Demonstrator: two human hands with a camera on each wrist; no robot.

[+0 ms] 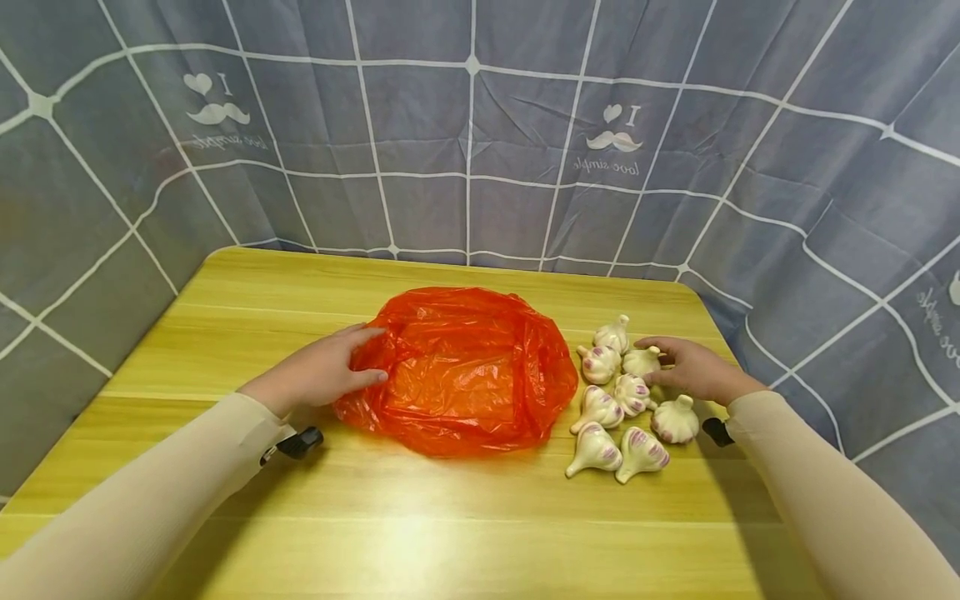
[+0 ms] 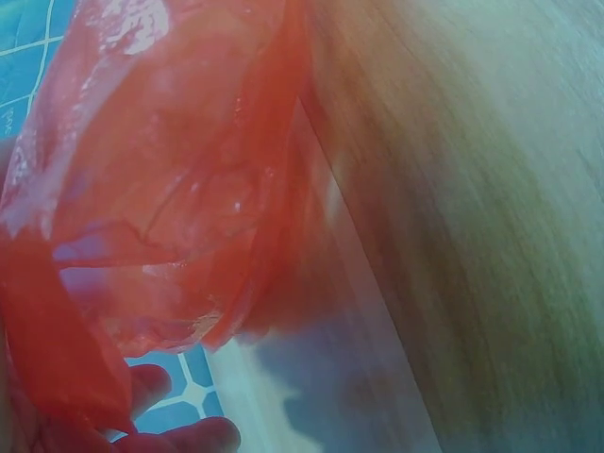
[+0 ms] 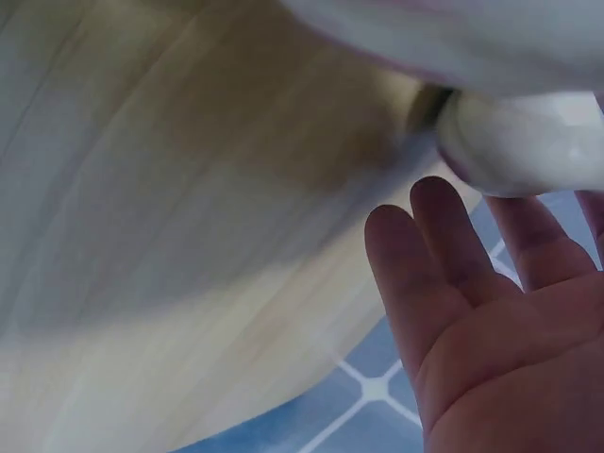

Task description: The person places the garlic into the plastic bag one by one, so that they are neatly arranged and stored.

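A translucent red plastic bag (image 1: 457, 387) lies spread on the wooden table, its mouth facing up. My left hand (image 1: 318, 371) is at the bag's left edge, thumb and forefinger apart. In the left wrist view a strip of the bag (image 2: 66, 340) hangs in front of the fingers (image 2: 189, 436). To the right of the bag lie several garlic bulbs (image 1: 598, 408) with purple streaks. My right hand (image 1: 693, 369) reaches in from the right, its fingertips beside a garlic bulb (image 1: 641, 362) at the back. In the right wrist view the visible fingers (image 3: 401, 255) are extended near a bulb (image 3: 528, 142).
The wooden table (image 1: 420, 533) has rounded far corners. A grey curtain (image 1: 420, 125) with white grid lines hangs behind it and along both sides. Dark wrist devices (image 1: 300, 443) show under both sleeves.
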